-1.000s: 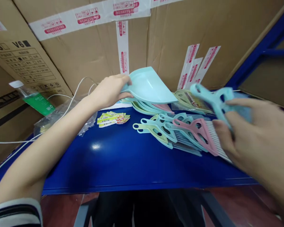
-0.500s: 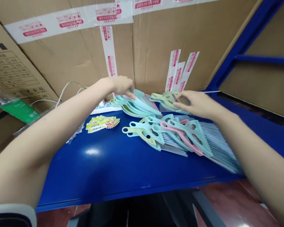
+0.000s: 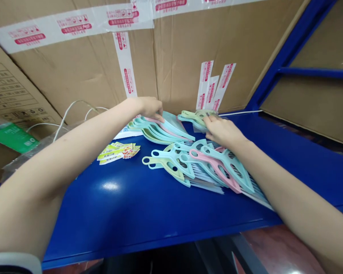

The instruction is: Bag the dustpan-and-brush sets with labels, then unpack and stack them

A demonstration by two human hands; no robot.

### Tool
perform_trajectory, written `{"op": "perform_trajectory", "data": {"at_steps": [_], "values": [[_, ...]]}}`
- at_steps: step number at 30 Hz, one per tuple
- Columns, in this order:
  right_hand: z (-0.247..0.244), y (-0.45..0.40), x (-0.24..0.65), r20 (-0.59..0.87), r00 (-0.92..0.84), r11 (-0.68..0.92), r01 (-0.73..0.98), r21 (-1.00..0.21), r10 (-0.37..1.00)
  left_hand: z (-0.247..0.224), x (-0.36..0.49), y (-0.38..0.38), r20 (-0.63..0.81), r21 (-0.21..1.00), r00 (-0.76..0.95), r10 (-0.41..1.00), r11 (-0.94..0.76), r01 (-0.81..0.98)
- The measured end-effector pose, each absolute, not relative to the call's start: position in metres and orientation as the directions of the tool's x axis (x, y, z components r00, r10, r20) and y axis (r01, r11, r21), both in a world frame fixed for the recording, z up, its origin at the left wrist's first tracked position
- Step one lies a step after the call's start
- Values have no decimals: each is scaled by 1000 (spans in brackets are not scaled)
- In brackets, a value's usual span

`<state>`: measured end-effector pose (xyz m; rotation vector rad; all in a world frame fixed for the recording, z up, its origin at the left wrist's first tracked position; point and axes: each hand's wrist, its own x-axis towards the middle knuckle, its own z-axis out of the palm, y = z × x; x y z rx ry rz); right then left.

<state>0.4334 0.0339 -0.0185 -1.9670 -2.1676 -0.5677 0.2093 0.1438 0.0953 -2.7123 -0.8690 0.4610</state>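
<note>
My left hand [image 3: 153, 108] is closed on the upper edge of a light-blue dustpan [image 3: 175, 127], the top one of a nested stack. Green, blue and pink dustpans [image 3: 148, 131] lie beneath it. At the back, my right hand [image 3: 223, 130] has its fingers closed on a pale-green and blue dustpan set [image 3: 193, 117] in clear plastic; the fingertips are partly hidden. Below both hands lies a pile of hand brushes with blue, yellow-green and pink handles [image 3: 214, 165], their grey bristles [image 3: 207, 186] pointing right.
Several yellow and white printed labels [image 3: 118, 152] lie on the blue table [image 3: 125, 213], left of the stack. A white power strip [image 3: 127, 132] and cables sit behind. Taped cardboard boxes [image 3: 88, 72] wall the back. A green-labelled bottle [image 3: 14, 137] stands at far left.
My right hand has moved slightly left and down onto the wrapped set, its fingers closing. The left hand stays on the stack, where a pink dustpan now shows beneath the top one.
</note>
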Motion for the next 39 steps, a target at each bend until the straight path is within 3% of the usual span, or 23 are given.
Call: {"op": "perform_trajectory", "data": {"at_steps": [6, 12, 18, 22, 27, 32, 35, 39], "values": [[-9, 23, 441, 398, -139, 83, 985, 154, 907, 80, 214, 149, -197, -325, 806, 558, -813, 483], [-17, 26, 443, 392, -221, 201, 975, 92, 893, 74, 253, 121, -9, -314, 854, 520, -813, 491], [-20, 28, 456, 409, -229, 277, 959, -59, 883, 43, 305, 115, -150, -326, 842, 518, -830, 453], [-19, 28, 473, 478, -112, 224, 957, -184, 871, 44, 306, 112, -100, -358, 856, 507, -821, 444], [-5, 19, 470, 521, -71, 240, 934, -264, 851, 66, 269, 82, 53, -414, 844, 534, -757, 505], [29, -12, 434, 518, -349, 547, 784, -296, 781, 79, 196, 28, 168, -462, 782, 600, -653, 600], [37, -39, 405, 519, -507, 690, 679, -251, 688, 72, 145, -8, 203, -476, 754, 625, -610, 634], [21, -71, 363, 500, -538, 673, 728, -130, 679, 47, 84, -53, 322, -511, 772, 549, -585, 629]]}}
